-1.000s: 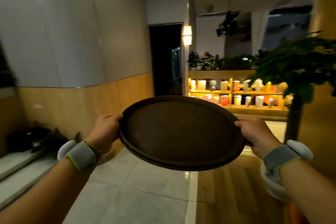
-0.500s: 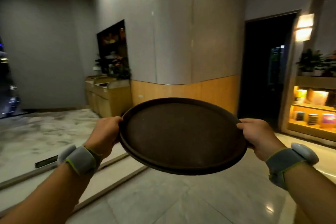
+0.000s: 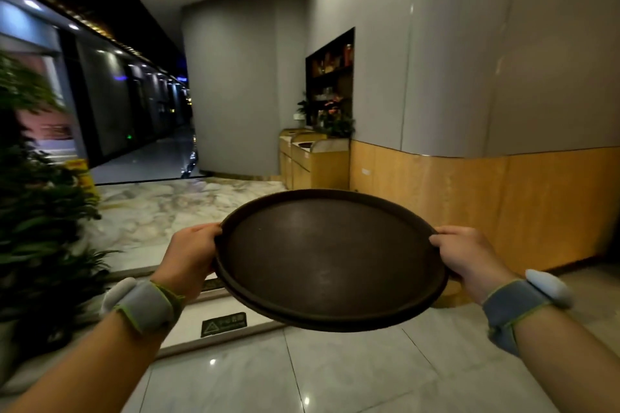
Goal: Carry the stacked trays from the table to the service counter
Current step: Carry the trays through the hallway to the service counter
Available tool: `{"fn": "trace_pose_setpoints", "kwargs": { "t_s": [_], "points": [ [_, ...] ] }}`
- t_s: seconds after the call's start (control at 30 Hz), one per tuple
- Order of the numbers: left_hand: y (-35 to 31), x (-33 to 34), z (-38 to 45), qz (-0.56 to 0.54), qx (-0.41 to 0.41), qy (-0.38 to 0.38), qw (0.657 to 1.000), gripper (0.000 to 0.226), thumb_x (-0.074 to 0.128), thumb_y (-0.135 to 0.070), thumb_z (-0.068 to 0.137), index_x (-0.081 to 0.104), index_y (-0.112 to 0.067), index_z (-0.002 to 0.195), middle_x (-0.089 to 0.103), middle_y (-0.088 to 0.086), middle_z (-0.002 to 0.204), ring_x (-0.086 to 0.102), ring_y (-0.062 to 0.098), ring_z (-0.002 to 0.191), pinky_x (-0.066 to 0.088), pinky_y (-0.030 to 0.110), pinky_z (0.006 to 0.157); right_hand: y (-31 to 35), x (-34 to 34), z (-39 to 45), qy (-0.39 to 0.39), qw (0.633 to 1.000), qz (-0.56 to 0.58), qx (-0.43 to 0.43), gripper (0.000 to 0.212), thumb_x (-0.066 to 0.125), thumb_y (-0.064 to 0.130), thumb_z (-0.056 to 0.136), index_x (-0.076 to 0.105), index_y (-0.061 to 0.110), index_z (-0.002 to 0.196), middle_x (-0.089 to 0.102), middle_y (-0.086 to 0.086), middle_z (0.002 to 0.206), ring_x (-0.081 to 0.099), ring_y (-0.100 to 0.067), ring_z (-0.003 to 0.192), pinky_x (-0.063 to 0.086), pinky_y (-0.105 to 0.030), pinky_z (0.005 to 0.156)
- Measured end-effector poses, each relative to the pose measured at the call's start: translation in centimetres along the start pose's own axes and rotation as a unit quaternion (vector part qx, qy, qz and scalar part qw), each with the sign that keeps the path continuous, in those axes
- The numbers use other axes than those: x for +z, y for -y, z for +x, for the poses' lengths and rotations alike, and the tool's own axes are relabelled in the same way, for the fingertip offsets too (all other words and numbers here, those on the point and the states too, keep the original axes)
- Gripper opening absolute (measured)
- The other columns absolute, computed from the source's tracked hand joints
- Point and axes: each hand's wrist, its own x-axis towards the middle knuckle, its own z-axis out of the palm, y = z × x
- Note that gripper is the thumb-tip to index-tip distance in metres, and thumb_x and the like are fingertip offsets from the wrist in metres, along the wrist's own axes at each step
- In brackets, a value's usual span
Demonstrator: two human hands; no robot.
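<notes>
While carried mid-frame at chest height, stacked trays point(image 3: 330, 261) gripped at opposite rims: left hand point(image 3: 189, 260) and right hand point(image 3: 471, 256), fingers clamped over the edges, likely to keep the stack level and together. Top tray bare; second rim visible beneath. Beyond, upper centre: wooden cabinet point(image 3: 317, 163) against the wall, possibly the worktop sought. Potted plant point(image 3: 37, 211) at left.

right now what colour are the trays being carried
Dark brown: the stacked trays are round and plain, seen in the head view.
</notes>
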Motion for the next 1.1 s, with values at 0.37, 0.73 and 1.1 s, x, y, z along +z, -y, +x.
{"fn": "trace_pose_setpoints", "kwargs": {
  "t_s": [0.37, 0.73, 1.1],
  "points": [
    [0.0, -7.2, 4.9, -0.012, 0.001, -0.049, 0.999, 0.024, 0.046, 0.003, 0.087, 0.069, 0.008, 0.086, 0.055, 0.017, 0.063, 0.044, 0.025, 0.046, 0.036, 0.02, 0.033, 2.8, 9.9, 1.0, 0.029, 0.999, 0.018, 0.004, 0.028, 0.051, 0.008, 0.092, 0.062, 0.011, 0.117, 0.061, -0.012, 0.083, 0.056, -0.029, 0.068, 0.043, -0.033, 0.056],
    [2.6, -11.8, 16.1, -0.019, -0.007, -0.052, 0.998, 0.022, 0.051, 0.002, 0.081, 0.064, 0.015, 0.093, 0.06, 0.025, 0.084, 0.053, 0.032, 0.073, 0.046, 0.042, 0.064, 3.3, 20.1, 7.2, 0.037, 0.999, 0.03, 0.015, 0.031, 0.054, 0.008, 0.091, 0.062, 0.009, 0.121, 0.062, -0.009, 0.088, 0.061, -0.029, 0.083, 0.053, -0.039, 0.076],
    [4.9, -7.0, 30.4, -0.017, 0.006, -0.073, 0.997, 0.026, 0.045, 0.001, 0.089, 0.069, -0.003, 0.081, 0.063, 0.024, 0.088, 0.056, 0.033, 0.078, 0.047, 0.036, 0.064, 5.3, 28.2, 22.1, 0.058, 0.998, 0.006, -0.008, 0.034, 0.052, 0.01, 0.093, 0.061, 0.013, 0.126, 0.059, -0.003, 0.085, 0.057, -0.023, 0.075, 0.052, -0.04, 0.078]
  ]
}}
